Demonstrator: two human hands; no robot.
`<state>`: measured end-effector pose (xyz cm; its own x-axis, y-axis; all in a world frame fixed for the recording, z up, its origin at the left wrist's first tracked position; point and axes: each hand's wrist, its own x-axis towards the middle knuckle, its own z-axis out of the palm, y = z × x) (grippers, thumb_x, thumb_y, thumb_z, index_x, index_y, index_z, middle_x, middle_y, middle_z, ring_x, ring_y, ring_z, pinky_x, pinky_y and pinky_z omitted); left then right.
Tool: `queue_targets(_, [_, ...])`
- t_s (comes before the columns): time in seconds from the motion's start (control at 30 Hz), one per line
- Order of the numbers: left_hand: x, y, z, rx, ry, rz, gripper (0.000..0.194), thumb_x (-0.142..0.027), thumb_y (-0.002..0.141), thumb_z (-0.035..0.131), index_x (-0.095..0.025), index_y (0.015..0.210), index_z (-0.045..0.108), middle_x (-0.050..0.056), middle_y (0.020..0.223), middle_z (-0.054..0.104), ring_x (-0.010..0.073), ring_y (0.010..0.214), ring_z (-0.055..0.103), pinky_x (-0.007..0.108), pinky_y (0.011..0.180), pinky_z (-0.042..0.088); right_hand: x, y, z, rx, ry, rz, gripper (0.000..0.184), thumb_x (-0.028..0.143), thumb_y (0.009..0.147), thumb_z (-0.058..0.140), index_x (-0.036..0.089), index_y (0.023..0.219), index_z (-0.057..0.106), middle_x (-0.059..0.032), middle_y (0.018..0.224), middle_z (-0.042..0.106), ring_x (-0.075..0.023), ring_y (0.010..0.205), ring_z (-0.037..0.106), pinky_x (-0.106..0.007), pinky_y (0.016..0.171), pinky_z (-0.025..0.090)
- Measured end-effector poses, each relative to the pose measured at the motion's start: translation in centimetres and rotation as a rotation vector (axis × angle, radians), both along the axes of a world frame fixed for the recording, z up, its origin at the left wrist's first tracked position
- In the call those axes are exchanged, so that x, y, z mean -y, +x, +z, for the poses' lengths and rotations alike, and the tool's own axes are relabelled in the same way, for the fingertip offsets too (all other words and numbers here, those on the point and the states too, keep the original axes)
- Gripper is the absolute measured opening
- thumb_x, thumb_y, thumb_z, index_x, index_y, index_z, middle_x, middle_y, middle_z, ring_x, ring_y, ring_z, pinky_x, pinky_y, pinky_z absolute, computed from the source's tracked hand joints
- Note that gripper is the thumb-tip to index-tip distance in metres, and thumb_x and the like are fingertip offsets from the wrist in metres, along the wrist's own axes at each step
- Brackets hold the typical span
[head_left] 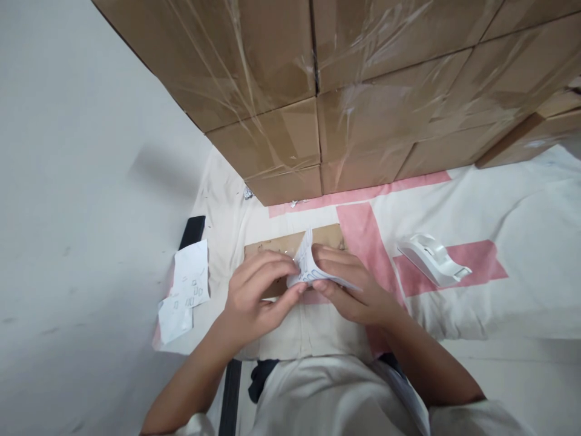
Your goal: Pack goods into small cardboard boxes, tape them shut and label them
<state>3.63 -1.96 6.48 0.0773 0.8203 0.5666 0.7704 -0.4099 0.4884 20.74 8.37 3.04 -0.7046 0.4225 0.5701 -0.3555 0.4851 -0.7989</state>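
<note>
Both my hands meet over a small brown cardboard sheet (pixel 272 245) lying on a white and pink cloth (pixel 521 230). Between them is a small stack of white paper slips with blue print (pixel 308 266), its upper edge curled up. My left hand (pixel 256 290) pinches the stack's left side with fingers and thumb. My right hand (pixel 349 287) grips the right side, fingers curled over the slips.
A wall of brown cartons wrapped in clear film (pixel 345 91) rises just behind the cardboard. A white tape dispenser (pixel 433 259) lies on the cloth to the right. Loose white slips (pixel 186 287) lie at the left near a black edge (pixel 193 230). Grey floor spreads left.
</note>
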Motion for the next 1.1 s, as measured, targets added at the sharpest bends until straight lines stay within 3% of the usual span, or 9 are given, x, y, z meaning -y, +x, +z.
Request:
queue_targets(0.17, [-0.4,-1.0,0.6,0.052,-0.08,-0.163,0.018,-0.008,0.088,0.069,-0.019,0.1,0.064,0.003,0.086,0.071,0.0143,0.08,0.068,0.027,0.073,0.055,0.0,0.1,-0.3,-0.068,0.015,0.041,0.027,0.03,0.107,0.044,0.021,0.084,0.054,-0.0042,0.081,0.058,-0.0179,0.081,0.055,-0.032,0.077,0.047])
queue_targets(0.37, [-0.3,-1.0,0.9,-0.089,0.008,-0.101,0.018,-0.008,0.088,0.066,-0.019,0.101,0.064,0.003,0.084,0.072,0.0149,0.076,0.067,0.028,0.07,0.053,0.1,0.1,-0.1,-0.019,-0.016,0.035,0.029,0.034,0.108,0.042,0.02,0.088,0.057,-0.0059,0.086,0.061,-0.0181,0.083,0.057,-0.033,0.079,0.049])
queue_targets(0.5, [-0.1,-0.8,0.3,-0.034,-0.002,-0.038,0.016,-0.008,0.09,0.063,-0.019,0.101,0.063,0.003,0.084,0.07,0.0135,0.075,0.065,0.027,0.069,0.053,0.5,0.8,-0.1,0.063,-0.077,-0.02,0.026,0.035,0.106,0.046,0.02,0.088,0.059,-0.0052,0.085,0.061,-0.0179,0.08,0.058,-0.032,0.078,0.05])
queue_targets(0.67, [0.1,-1.6,-1.0,0.237,-0.05,0.048,0.009,-0.012,0.096,0.057,-0.02,0.099,0.061,0.004,0.085,0.067,0.0141,0.079,0.066,0.026,0.069,0.053,0.5,2.6,-2.4,0.119,-0.484,-0.369,0.022,0.043,0.098,0.061,0.021,0.101,0.067,-0.008,0.094,0.072,-0.0236,0.086,0.067,-0.037,0.077,0.057])
queue_targets(0.8, [0.1,-2.3,-1.9,0.271,-0.082,0.064,0.013,-0.015,0.099,0.053,-0.02,0.104,0.063,0.004,0.088,0.067,0.014,0.08,0.065,0.026,0.069,0.053,-4.0,2.7,-5.5,-0.068,-0.861,-0.701,0.037,0.049,0.091,0.068,0.021,0.116,0.064,-0.0092,0.109,0.074,-0.028,0.107,0.069,-0.04,0.087,0.059])
queue_targets(0.9, [0.0,-2.6,-2.3,0.233,-0.125,0.064,0.014,-0.016,0.1,0.051,-0.02,0.103,0.064,0.004,0.086,0.067,0.0137,0.079,0.065,0.025,0.068,0.052,-8.4,2.3,-7.5,0.045,-0.977,-0.732,0.028,0.045,0.094,0.061,0.021,0.108,0.06,-0.0056,0.092,0.073,-0.0196,0.081,0.07,-0.03,0.069,0.056])
queue_targets(0.97, [-0.1,-2.7,-2.5,0.206,-0.147,0.067,0.013,-0.017,0.1,0.052,-0.02,0.102,0.065,0.004,0.086,0.068,0.0136,0.078,0.066,0.025,0.069,0.052,-9.7,2.6,-8.4,0.303,-1.015,-0.691,0.024,0.045,0.098,0.053,0.021,0.096,0.056,-0.0016,0.072,0.067,-0.0137,0.051,0.056,-0.026,0.048,0.042])
queue_targets(1.03, [-0.1,-2.9,-2.7,0.178,-0.162,0.078,0.013,-0.018,0.1,0.052,-0.019,0.101,0.065,0.003,0.086,0.069,0.0139,0.078,0.066,0.025,0.069,0.052,-9.1,3.7,-8.9,0.497,-1.031,-0.621,0.032,0.05,0.098,0.053,0.021,0.083,0.052,0.002,0.056,0.056,-0.0109,0.038,0.038,-0.026,0.041,0.027])
queue_targets(1.1, [-0.1,-3.2,-2.9,0.143,-0.183,0.094,0.013,-0.018,0.1,0.052,-0.019,0.101,0.065,0.004,0.086,0.069,0.0141,0.079,0.066,0.026,0.07,0.053,-7.3,5.1,-9.0,0.623,-0.928,-0.647,0.039,0.055,0.096,0.055,0.022,0.075,0.049,0.0016,0.053,0.053,-0.0123,0.041,0.039,-0.027,0.043,0.028])
